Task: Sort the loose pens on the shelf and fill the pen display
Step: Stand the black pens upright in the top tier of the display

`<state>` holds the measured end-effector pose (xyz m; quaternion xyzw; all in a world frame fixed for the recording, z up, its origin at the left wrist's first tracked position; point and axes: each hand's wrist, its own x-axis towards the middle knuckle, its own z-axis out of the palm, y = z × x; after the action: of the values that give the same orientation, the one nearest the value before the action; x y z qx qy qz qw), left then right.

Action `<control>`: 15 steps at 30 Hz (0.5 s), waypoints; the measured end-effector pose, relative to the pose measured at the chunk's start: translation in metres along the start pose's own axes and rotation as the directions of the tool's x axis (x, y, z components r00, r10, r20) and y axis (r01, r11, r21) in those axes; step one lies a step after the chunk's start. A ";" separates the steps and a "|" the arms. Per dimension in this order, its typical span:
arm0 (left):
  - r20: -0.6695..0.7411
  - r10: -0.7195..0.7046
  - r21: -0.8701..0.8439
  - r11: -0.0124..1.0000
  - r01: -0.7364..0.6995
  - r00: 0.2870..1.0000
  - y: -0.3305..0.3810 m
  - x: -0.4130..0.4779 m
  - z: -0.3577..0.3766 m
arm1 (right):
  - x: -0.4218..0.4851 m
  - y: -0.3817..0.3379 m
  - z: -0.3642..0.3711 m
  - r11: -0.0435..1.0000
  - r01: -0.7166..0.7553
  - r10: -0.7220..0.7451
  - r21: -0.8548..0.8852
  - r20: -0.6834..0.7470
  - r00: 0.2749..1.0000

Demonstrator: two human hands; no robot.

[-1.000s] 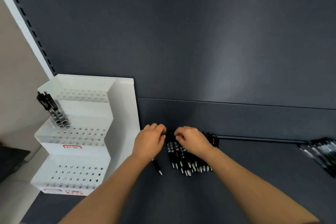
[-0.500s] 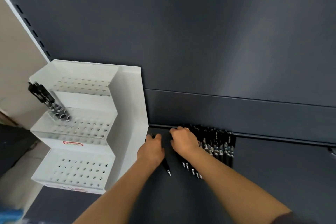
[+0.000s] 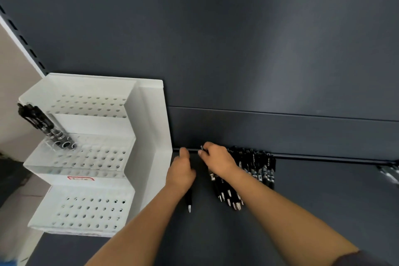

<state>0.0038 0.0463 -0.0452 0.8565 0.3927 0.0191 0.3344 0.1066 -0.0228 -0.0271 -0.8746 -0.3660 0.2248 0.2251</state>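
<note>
The loose pens (image 3: pixel 257 168) are largely covered by the right hand (image 3: pixel 218 160) and its forearm; only silver tips and printed black barrels are seen. The left hand (image 3: pixel 181 170) is blurred, and whether anything is gripped by it cannot be told. A single pen (image 3: pixel 189 201) is hidden beneath it except for the lower barrel and metal tip. The red label (image 3: pixel 81 178) on the pen display (image 3: pixel 149 114) cannot be read. Far right of the display, a further bundle of pens (image 3: pixel 388 171) is cut off at the frame's edge and smeared.

The display is made of white plastic, stepped in three tiers, each floor pierced with rows of round holes. A small cluster of black pens (image 3: pixel 43 123) is stood tilted at the left end of its middle tier. The shelf (image 3: pixel 302 211) is matte dark grey.

The loose pens are laid side by side to the right of the display, tips toward the viewer. The right hand's fingers are curled over their left part, and the end of a pinched pen (image 3: pixel 201 147) is seen at the fingertips. The left hand is placed just right of the display's side wall, between it and the pile.
</note>
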 end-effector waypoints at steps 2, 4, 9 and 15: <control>-0.033 0.029 -0.125 0.992 -0.033 0.999 0.007 -0.001 -0.003 | -0.002 0.004 -0.007 0.997 0.018 -0.016 0.079 -0.032 0.999; -0.053 0.066 -0.171 0.982 -0.075 0.996 0.012 -0.005 -0.007 | -0.007 0.007 -0.015 0.988 0.066 -0.057 0.139 -0.067 0.996; -0.165 0.143 -0.229 0.957 -0.179 0.976 0.024 -0.020 -0.024 | -0.023 -0.004 -0.035 0.939 0.203 -0.167 0.279 -0.145 0.975; -0.364 0.124 -0.415 0.866 -0.280 0.923 0.035 -0.061 -0.060 | -0.042 -0.041 -0.046 0.830 0.326 -0.261 0.452 -0.201 0.944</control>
<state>-0.0333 0.0211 0.0356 0.7745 0.3336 0.2876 0.4540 0.0839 -0.0391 0.0422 -0.7374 -0.4134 0.2132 0.4898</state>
